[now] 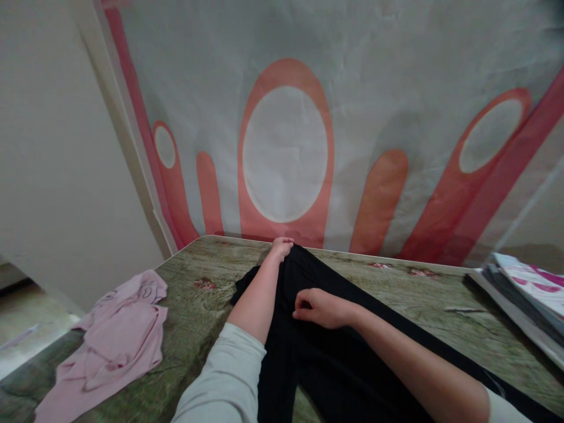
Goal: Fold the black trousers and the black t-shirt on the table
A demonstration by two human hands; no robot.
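A pair of black trousers (335, 364) lies spread over the wood-patterned table, one leg running down to the lower right and another part toward the bottom. At the far end of the cloth my left hand (282, 248) is closed on its top edge, close to the table's back edge. My right hand (324, 308) hovers over or rests lightly on the upper part of the trousers; I cannot tell which. Its fingers are loosely curled, with a gap between thumb and forefinger and nothing visible in them. My forearms cover part of the cloth.
A crumpled pink garment (118, 341) lies at the left of the table (198, 311). Folded clothes (529, 294) are stacked at the right edge. Behind the table hangs a printed sheet (286, 153) with orange shapes, and a pale wall (66, 147) rises on the left.
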